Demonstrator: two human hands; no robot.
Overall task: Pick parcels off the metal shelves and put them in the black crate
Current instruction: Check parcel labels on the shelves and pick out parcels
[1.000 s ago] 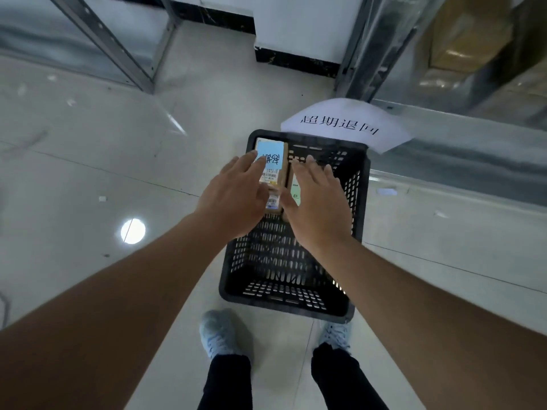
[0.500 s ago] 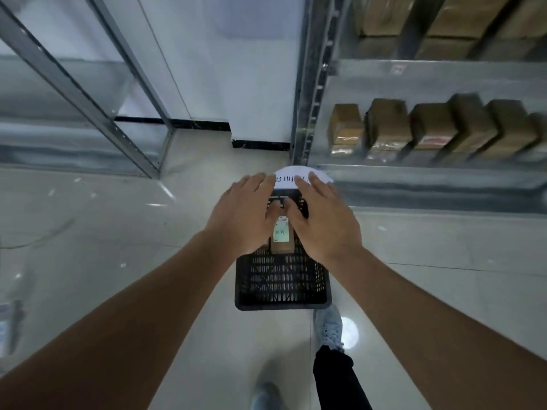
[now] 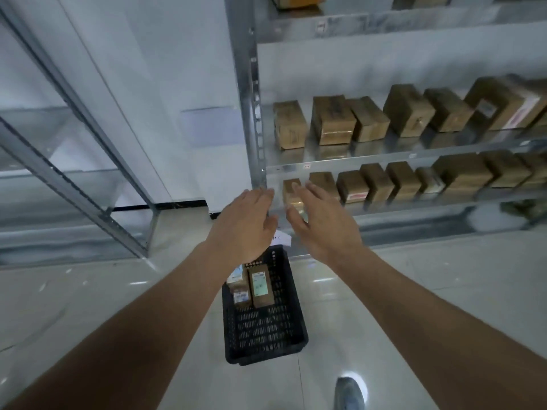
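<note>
The black crate point(image 3: 263, 344) stands on the floor below my arms, with brown parcels point(image 3: 260, 287) lying at its far end. My left hand point(image 3: 245, 223) and my right hand point(image 3: 321, 223) are raised side by side, fingers straight, holding nothing. Between and just beyond them, a small brown parcel point(image 3: 291, 192) stands at the left end of the lower shelf of the metal shelves point(image 3: 257, 119). Neither hand touches it as far as I can tell.
Rows of brown parcels point(image 3: 333, 119) fill two shelves on the right. A second metal rack point(image 3: 74, 149) stands at the left. A white paper sign point(image 3: 281, 238) lies behind the crate. My shoe point(image 3: 349, 393) is on the tiled floor.
Both hands let go of the parcels in the crate and rose toward the lower shelf. The view tilted up, bringing more shelves into sight.
</note>
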